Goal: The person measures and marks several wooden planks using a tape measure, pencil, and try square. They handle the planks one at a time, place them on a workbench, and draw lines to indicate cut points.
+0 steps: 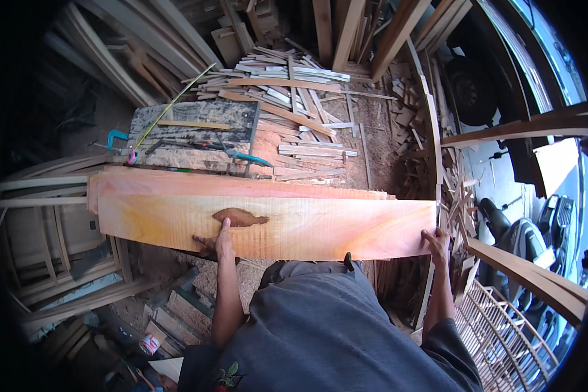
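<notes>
A wide, pale wooden board (307,228) with pink and yellow tones stretches across in front of my body. Its left half carries a dark brown knot. My left hand (221,243) grips the near edge, the thumb lying on the face beside the knot and part of the fingers hidden under the wood. At the right end, my right hand (439,244) clasps the near corner with its thumb on top. Just beyond the held board lies another pinkish board (242,184), partly covered by it.
Past the boards stands a dusty worktable (196,112) with a yellow measuring tape (170,106), a teal clamp (116,138) and a teal-handled saw (249,158). Wood offcuts (294,75) and sawdust cover the floor. Timber (398,36) leans behind; a wooden rack (503,333) stands at right.
</notes>
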The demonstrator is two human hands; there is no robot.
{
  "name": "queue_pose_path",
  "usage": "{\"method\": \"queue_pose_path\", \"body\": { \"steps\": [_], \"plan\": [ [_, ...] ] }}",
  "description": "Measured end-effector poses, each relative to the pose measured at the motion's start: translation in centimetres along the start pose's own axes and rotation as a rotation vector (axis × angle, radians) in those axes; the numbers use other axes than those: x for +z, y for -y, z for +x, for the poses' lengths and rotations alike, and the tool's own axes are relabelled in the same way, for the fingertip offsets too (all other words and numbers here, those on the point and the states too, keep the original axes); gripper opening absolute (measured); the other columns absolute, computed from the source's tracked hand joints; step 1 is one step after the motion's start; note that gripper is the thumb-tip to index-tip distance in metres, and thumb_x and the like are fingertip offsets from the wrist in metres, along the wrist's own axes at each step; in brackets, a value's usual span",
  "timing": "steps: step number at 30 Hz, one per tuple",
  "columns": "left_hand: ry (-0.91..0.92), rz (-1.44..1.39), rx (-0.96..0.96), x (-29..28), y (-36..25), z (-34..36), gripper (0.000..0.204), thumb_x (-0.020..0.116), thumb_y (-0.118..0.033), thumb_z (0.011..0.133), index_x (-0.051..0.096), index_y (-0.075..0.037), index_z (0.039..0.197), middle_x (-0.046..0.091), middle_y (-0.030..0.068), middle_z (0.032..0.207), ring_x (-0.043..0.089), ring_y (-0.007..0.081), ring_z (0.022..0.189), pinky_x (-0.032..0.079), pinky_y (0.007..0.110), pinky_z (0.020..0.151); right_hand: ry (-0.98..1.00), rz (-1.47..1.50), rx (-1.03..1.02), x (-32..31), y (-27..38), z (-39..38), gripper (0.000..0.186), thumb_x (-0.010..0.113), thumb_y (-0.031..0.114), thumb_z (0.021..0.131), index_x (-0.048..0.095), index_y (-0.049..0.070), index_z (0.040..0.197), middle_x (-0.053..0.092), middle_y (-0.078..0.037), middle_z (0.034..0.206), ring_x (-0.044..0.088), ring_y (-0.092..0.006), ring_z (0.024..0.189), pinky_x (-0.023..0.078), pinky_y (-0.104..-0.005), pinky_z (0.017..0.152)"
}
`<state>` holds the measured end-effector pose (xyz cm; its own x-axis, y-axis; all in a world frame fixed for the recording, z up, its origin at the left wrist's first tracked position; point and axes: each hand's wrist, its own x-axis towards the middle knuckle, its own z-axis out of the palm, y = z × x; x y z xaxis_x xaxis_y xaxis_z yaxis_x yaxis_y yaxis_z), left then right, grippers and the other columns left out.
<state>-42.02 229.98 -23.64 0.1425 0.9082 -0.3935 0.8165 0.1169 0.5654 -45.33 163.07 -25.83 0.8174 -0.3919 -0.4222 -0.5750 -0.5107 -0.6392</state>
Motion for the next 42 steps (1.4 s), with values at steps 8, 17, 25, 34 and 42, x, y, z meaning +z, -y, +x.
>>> {"method": "queue_pose_path", "body": {
  "steps": [8,17,25,34,42],
  "plan": [
    [0.017,-0.085,0.153,-2.4,0.0,5.0,0.124,0.094,-0.019,0.076,0.008,-0.018,0.167,0.030,0.0262,0.160,0.056,0.0393,0.130,0.063,0.053,0.090,0.064,0.165,-0.047,3.1,3.1,-1.7,0.033,0.085,0.017,0.081,0.076,-0.004,0.104,0.070,0.001,0.083,0.056,-0.0077,0.074,0.046,-0.0279,0.067],
    [-0.066,-0.016,0.118,-2.8,-1.4,4.4,0.122,0.097,-0.029,0.073,0.018,-0.013,0.165,0.030,0.0297,0.160,0.045,0.0401,0.141,0.045,0.053,0.116,0.226,0.432,0.022,3.4,4.9,-2.2,0.034,0.082,0.009,0.086,0.073,-0.005,0.116,0.076,-0.008,0.098,0.069,-0.0133,0.084,0.055,-0.0275,0.077],
    [0.218,-0.518,0.045,-1.9,3.2,4.0,0.118,0.090,-0.010,0.080,0.007,-0.006,0.164,0.046,0.0236,0.151,0.060,0.0329,0.127,0.060,0.050,0.097,0.306,0.512,0.023,2.2,2.8,-1.5,0.037,0.071,0.019,0.098,0.069,-0.007,0.124,0.073,-0.003,0.099,0.063,-0.0086,0.088,0.049,-0.0254,0.079],
    [0.168,-0.521,-0.050,-1.4,6.2,7.6,0.095,0.088,-0.017,0.082,0.029,0.006,0.153,0.051,0.0210,0.146,0.055,0.0306,0.129,0.049,0.041,0.106,0.175,0.471,-0.160,4.9,-0.4,-1.1,0.029,0.071,0.031,0.099,0.070,0.002,0.098,0.062,0.002,0.082,0.050,-0.0078,0.074,0.040,-0.0266,0.066],
    [0.004,-0.391,0.045,-0.7,7.4,9.7,0.126,0.098,-0.028,0.068,0.018,0.007,0.159,0.046,0.0291,0.151,0.054,0.0365,0.134,0.050,0.044,0.110,0.239,0.435,-0.148,6.2,-1.4,0.0,0.061,0.082,0.038,0.088,0.062,-0.010,0.121,0.067,-0.021,0.115,0.060,-0.0288,0.106,0.048,-0.0403,0.094]
  ]
}}
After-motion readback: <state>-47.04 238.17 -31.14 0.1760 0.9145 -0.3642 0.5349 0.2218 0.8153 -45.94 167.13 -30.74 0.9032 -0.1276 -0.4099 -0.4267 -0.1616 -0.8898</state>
